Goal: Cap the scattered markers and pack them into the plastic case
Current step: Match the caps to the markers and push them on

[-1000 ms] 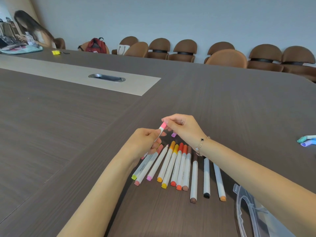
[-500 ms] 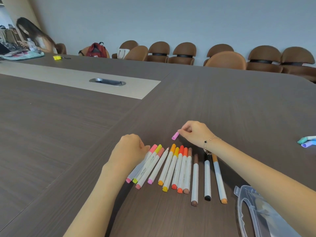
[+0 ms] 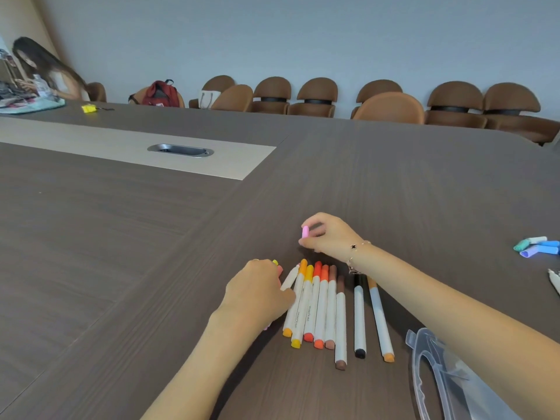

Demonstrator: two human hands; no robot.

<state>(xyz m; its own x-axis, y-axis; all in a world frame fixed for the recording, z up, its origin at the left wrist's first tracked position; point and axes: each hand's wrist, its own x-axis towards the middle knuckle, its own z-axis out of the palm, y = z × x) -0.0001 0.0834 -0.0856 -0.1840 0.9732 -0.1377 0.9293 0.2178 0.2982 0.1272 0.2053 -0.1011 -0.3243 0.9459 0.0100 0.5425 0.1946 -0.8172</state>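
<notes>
A row of several white markers (image 3: pixel 315 307) with yellow, orange, red and brown caps lies on the dark table (image 3: pixel 121 253). My left hand (image 3: pixel 260 291) curls over the row's left end and grips an uncapped white marker (image 3: pixel 289 278). My right hand (image 3: pixel 328 236) is raised just beyond the row and pinches a loose pink cap (image 3: pixel 305 232) between thumb and fingers. The clear plastic case (image 3: pixel 448 380) lies at the bottom right, partly under my right forearm.
Loose teal, blue and lilac caps (image 3: pixel 536 246) lie at the right edge, with a white marker end (image 3: pixel 554 278) below them. Brown chairs (image 3: pixel 391 107) line the far side. A person (image 3: pixel 45 74) sits at the far left. A metal cable port (image 3: pixel 181 150) sits mid-table.
My left hand laid the pink-capped marker into the row, then took hold of an uncapped marker beside it. My right hand picked the loose pink cap off the table.
</notes>
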